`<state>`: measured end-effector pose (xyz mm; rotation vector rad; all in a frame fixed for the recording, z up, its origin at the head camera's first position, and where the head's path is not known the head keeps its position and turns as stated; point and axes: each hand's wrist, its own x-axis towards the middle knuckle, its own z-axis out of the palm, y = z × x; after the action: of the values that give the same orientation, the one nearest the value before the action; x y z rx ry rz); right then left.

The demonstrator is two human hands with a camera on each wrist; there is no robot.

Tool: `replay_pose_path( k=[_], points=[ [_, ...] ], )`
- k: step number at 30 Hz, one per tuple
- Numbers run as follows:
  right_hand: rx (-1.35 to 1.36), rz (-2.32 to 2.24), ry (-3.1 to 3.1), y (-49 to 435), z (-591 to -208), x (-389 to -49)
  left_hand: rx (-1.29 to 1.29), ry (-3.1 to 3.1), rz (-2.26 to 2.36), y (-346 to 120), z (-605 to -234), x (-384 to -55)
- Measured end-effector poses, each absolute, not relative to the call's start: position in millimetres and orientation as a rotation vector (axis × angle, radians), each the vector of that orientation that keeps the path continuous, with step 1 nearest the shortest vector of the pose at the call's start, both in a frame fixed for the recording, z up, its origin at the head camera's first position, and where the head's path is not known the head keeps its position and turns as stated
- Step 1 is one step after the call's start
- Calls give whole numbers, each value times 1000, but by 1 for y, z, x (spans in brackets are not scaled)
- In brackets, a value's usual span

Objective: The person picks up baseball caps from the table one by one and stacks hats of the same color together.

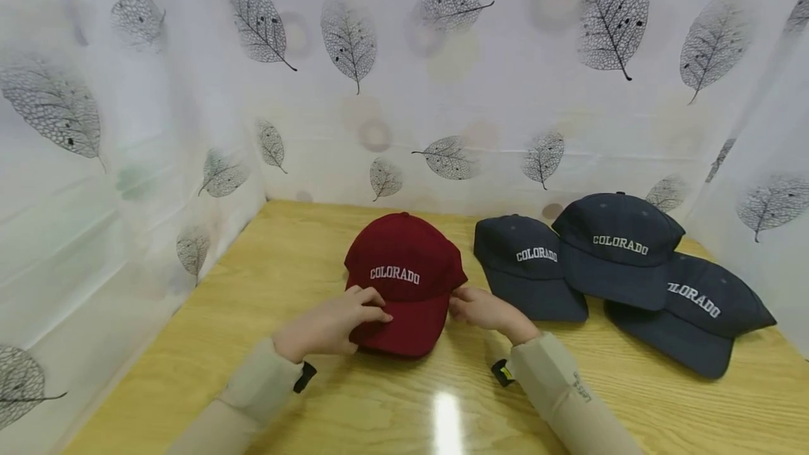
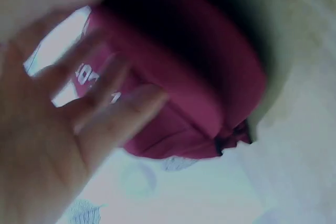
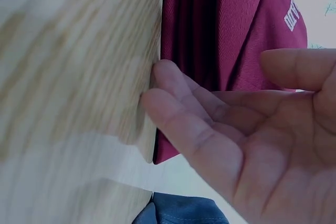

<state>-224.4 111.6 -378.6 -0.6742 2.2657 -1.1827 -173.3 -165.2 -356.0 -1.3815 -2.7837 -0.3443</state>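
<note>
A dark red baseball cap [image 1: 404, 258] with white COLORADO lettering sits on the wooden table, its brim toward me. My left hand [image 1: 335, 321] grips the left side of the brim, fingers bent over the top and thumb by the lower edge. In the left wrist view those fingers [image 2: 121, 108] lie across the red cloth, blurred. At the cap's right side is my right hand [image 1: 487, 309], palm facing the cap. Its fingers [image 3: 194, 129] reach low along the table at the cap's bottom edge, loosely extended, with the thumb apart from them.
Three navy COLORADO caps lie to the right: one at left [image 1: 524, 265], one in the middle [image 1: 619, 244] overlapping its neighbours, and one at far right [image 1: 714, 307]. A white leaf-print sheet [image 1: 404, 104] hangs behind and beside the wooden table [image 1: 278, 265].
</note>
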Motion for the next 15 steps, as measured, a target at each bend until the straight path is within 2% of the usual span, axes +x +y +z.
replay_pose_path(
  k=[5,15],
  points=[
    [-680,-1164,2282,111,-378,-224,-1229,-2940,-698,-183,-348,-181],
    [-627,-1208,2289,113,-381,-227,-490,-3107,-1549,-208,-355,-208]
  ],
)
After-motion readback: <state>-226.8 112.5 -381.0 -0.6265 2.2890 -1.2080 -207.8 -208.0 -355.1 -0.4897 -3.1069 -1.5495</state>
